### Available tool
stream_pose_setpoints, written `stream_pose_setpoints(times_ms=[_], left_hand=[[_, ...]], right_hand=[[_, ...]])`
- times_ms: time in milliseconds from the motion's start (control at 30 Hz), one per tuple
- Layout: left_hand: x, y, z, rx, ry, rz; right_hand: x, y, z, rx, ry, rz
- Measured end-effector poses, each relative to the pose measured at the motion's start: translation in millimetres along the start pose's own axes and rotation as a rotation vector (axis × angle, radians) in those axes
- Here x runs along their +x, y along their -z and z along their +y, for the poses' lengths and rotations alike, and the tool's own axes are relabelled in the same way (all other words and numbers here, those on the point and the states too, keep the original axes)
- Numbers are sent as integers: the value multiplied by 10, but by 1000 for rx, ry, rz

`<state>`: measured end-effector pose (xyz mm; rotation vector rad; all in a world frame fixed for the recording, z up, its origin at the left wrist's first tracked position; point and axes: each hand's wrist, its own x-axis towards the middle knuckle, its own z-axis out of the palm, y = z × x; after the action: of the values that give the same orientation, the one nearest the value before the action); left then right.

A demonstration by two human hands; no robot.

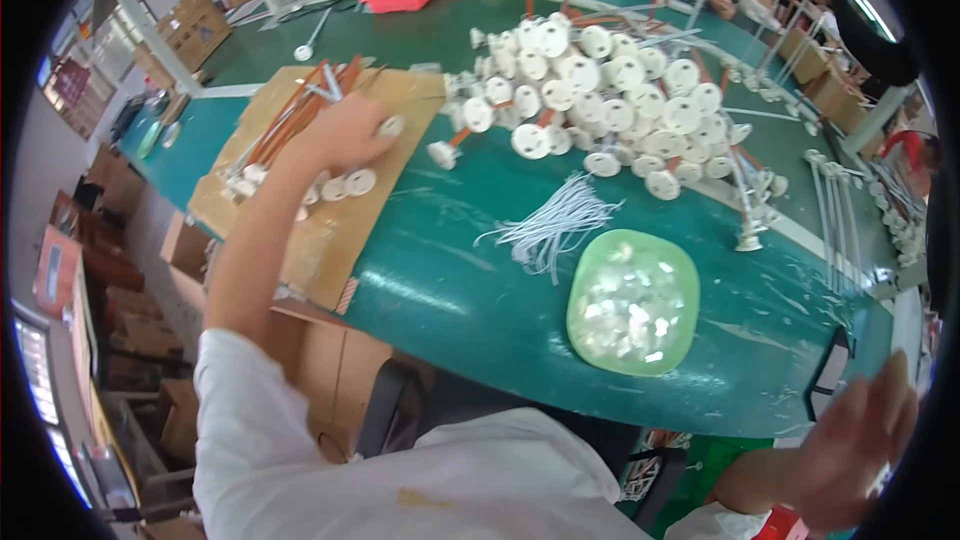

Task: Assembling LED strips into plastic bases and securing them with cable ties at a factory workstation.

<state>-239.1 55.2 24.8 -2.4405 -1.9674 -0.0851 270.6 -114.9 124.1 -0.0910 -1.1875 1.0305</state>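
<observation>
The left hand [345, 135] is reaching out at ten o'clock, lying palm-down on a cardboard sheet [310, 240], with its fingers curling closed around a white disc [391, 126] at their tips. More discs [345, 185] are lying on the cardboard just beside the wrist, and a bundle of orange wires [300, 110] is resting at the hand's far side. The right hand [860, 450] is hanging at four o'clock, off the table edge, fingers spread loose and holding nothing. A big pile of white discs [600, 90] is sitting at twelve o'clock on the green table [450, 280]. A green bowl [590, 270] is standing near centre, white ties [550, 225] just beside it.
</observation>
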Motion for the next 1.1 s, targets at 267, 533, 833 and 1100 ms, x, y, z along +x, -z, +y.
stream_pose_setpoints(times_ms=[267, 533, 833, 1100], left_hand=[[-676, 202, 343, -7, -169, 141], [-862, 257, 243, 4, -216, 86], [-845, 266, 50, 21, -327, 83], [-934, 272, 164, 148, -429, 299]], right_hand=[[854, 433, 595, -308, -233, -74], [1727, 446, 1588, -1230, -198, -350], [2562, 241, 2584, -1548, -396, -1018], [2472, 69, 2929, -1677, -234, -1090]])
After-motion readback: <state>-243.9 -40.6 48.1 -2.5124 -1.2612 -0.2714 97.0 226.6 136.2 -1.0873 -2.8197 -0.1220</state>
